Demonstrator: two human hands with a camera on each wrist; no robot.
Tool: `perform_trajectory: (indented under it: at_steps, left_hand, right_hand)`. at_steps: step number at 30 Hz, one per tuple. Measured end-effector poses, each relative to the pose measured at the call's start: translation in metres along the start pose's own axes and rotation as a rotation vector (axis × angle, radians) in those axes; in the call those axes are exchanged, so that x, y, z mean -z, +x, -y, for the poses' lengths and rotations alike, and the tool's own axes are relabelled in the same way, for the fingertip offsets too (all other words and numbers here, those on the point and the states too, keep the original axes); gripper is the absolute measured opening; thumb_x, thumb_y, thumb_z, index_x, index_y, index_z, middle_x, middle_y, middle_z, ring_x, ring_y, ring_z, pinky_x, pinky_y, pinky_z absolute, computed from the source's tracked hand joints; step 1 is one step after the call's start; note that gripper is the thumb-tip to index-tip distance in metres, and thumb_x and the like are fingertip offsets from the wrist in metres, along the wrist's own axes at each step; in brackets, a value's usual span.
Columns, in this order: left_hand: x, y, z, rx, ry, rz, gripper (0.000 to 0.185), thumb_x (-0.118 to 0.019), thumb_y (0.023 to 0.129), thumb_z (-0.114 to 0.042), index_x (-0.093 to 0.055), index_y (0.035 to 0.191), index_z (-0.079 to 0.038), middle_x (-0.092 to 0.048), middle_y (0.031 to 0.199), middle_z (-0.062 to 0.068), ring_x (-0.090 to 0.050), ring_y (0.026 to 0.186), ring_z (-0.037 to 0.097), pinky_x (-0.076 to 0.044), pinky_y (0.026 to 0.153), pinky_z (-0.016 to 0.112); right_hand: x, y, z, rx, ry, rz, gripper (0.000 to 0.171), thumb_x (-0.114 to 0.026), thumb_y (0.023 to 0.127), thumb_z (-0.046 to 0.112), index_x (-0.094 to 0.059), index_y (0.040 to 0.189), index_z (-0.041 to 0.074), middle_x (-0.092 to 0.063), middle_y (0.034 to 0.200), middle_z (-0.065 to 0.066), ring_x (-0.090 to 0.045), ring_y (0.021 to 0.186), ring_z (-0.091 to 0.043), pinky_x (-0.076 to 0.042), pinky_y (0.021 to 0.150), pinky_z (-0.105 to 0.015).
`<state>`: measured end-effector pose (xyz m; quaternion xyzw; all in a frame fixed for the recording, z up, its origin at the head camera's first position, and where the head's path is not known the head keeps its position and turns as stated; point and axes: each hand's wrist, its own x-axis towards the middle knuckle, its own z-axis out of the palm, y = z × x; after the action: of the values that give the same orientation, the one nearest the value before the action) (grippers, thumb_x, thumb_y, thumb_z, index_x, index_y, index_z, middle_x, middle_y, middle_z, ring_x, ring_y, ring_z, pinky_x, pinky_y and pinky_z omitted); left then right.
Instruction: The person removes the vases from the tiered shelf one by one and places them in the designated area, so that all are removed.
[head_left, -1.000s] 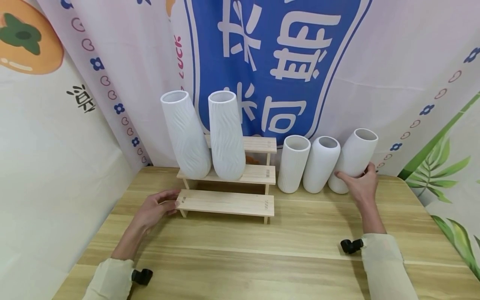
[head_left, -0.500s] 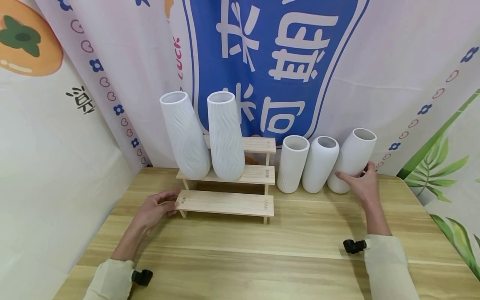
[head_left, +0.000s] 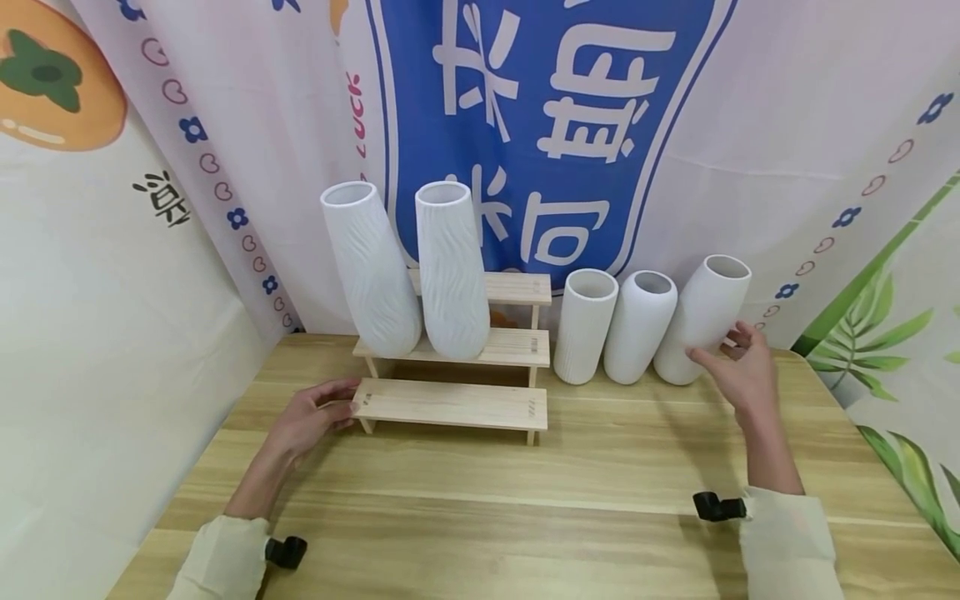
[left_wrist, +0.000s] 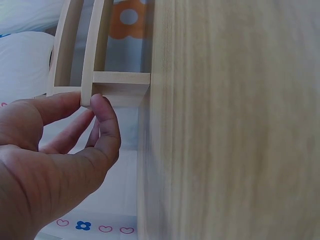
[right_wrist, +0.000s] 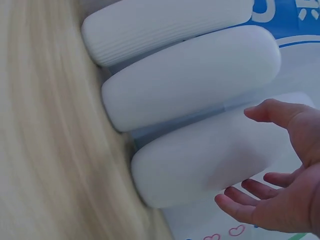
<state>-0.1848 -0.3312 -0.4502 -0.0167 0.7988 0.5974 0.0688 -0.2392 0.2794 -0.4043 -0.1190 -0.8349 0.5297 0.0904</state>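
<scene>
In the head view, my left hand (head_left: 309,421) pinches the left end of the lowest step of a tiered wooden display stand (head_left: 450,404); the left wrist view shows thumb and fingers on that plank's end (left_wrist: 87,75). Two tall white wavy-ribbed vases (head_left: 375,275) stand on its middle step. At the right, my right hand (head_left: 742,375) is spread loosely beside a smooth white vase (head_left: 705,321). The right wrist view has the thumb over this vase (right_wrist: 200,160) and the fingers extended along its side; whether they touch it, I cannot tell.
A smooth white vase (head_left: 640,329) and a ribbed white vase (head_left: 587,329) stand beside the right-hand one on the wooden table (head_left: 480,517). Behind them hangs a printed cloth (head_left: 780,167). The stand's top step (head_left: 517,287) is partly hidden by the tall vases.
My right hand has loosened from the rightmost vase and drawn slightly right, its fingers spreading. The left hand keeps its pinch on the stand, and the vases stay about where they were.
</scene>
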Motion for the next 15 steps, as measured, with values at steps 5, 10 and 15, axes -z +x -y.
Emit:
perform_trajectory:
  at_steps: [5, 10, 15]
  left_hand:
    - [-0.001, 0.0, -0.001, -0.005, 0.008, 0.0, 0.058, -0.063, 0.105, -0.004, -0.044, 0.158, 0.008, -0.05, 0.155, 0.035, -0.068, 0.105, 0.008, -0.064, 0.091, 0.021]
    - [-0.001, 0.0, -0.001, -0.01, 0.008, 0.0, 0.057, -0.063, 0.105, -0.003, -0.044, 0.158, 0.008, -0.049, 0.154, 0.035, -0.068, 0.103, 0.007, -0.064, 0.09, 0.02]
    - [0.0, 0.0, -0.001, -0.005, 0.008, 0.004, 0.058, -0.063, 0.106, -0.004, -0.044, 0.159, 0.007, -0.049, 0.154, 0.035, -0.068, 0.103, 0.006, -0.064, 0.09, 0.02]
  right_hand:
    - [0.004, -0.014, 0.013, -0.028, -0.017, -0.024, 0.1, -0.075, 0.1, 0.035, -0.011, 0.172, 0.007, -0.027, 0.176, -0.02, -0.037, 0.158, -0.043, -0.044, 0.125, -0.059]
    - [0.005, -0.026, 0.029, -0.033, 0.006, -0.042, 0.1, -0.076, 0.1, 0.036, -0.012, 0.173, 0.011, -0.027, 0.177, -0.015, -0.036, 0.16, -0.039, -0.045, 0.126, -0.057]
    - [0.001, -0.037, 0.045, 0.001, 0.049, -0.045, 0.099, -0.078, 0.099, 0.033, -0.015, 0.173, 0.014, -0.03, 0.176, -0.013, -0.037, 0.159, -0.036, -0.042, 0.128, -0.055]
